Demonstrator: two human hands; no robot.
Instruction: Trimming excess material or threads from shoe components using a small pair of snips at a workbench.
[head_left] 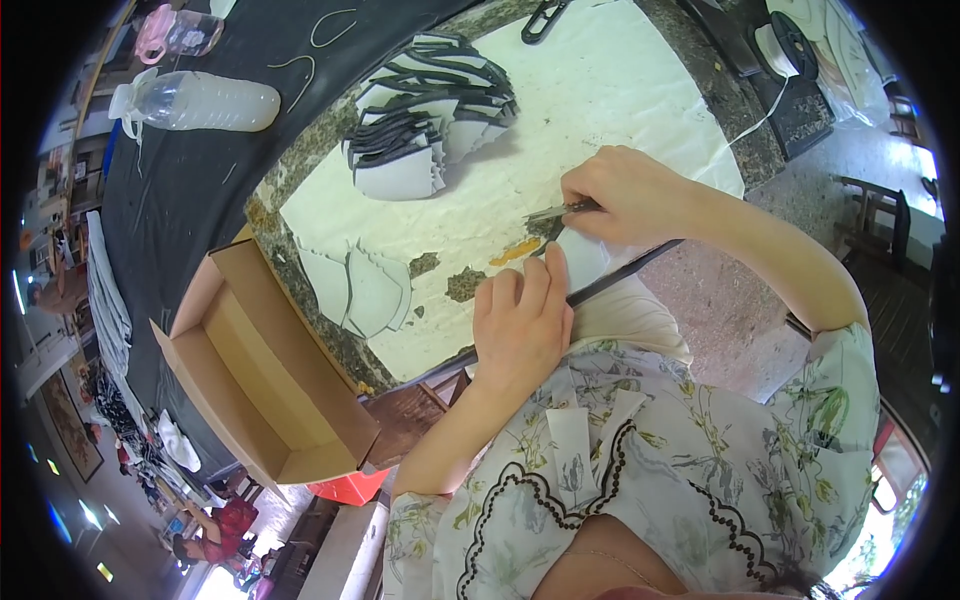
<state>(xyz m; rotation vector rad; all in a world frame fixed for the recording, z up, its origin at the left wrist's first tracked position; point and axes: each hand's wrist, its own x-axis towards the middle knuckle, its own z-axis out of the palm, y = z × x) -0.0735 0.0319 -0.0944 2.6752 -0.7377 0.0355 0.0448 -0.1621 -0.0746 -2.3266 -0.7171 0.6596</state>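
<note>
My right hand [625, 195] is closed around a small dark metal tool [548, 213], whose flat tip points left; its handle is mostly hidden in my fingers, so its kind cannot be told. Under that hand lies a white curved piece [585, 256] with dark edging. My left hand [522, 315] pinches the left end of this piece, fingers close together, near the table's front edge. Farther back stands a fanned stack of similar white pieces [398, 176] with black edges. More flat white pieces [374, 290] lie to the left of my hands.
An opened cardboard box [235, 385] sits at the left beside the white-covered table [610, 90]. Beyond it are a plastic bottle [205, 102] and a pink-lidded jar [185, 32] on dark cloth. A thread spool [785, 48] stands at the back right. Another person [215, 528] is far left.
</note>
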